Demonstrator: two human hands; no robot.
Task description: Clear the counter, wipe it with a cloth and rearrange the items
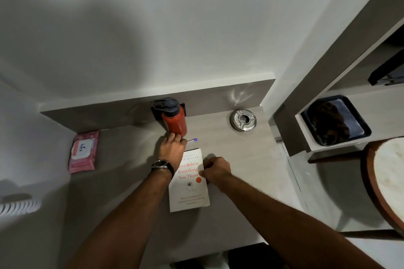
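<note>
A white paperback book (189, 192) with orange title lettering lies flat in the middle of the grey counter (240, 159). My right hand (215, 169) pinches the book's right edge. My left hand (172, 148), a watch on its wrist, reaches past the book's top left corner and its fingers close on a pen (192, 140) with a blue tip. Just behind the pen stands a red water bottle (175, 121) with a dark lid, against the back ledge. No cloth is in view.
A pink pack of wipes (82, 152) lies at the counter's left end. A round metal ashtray (243, 120) sits at the back right. To the right are a shelf unit with a black tray (352, 135) and a round wood-rimmed table (387, 177).
</note>
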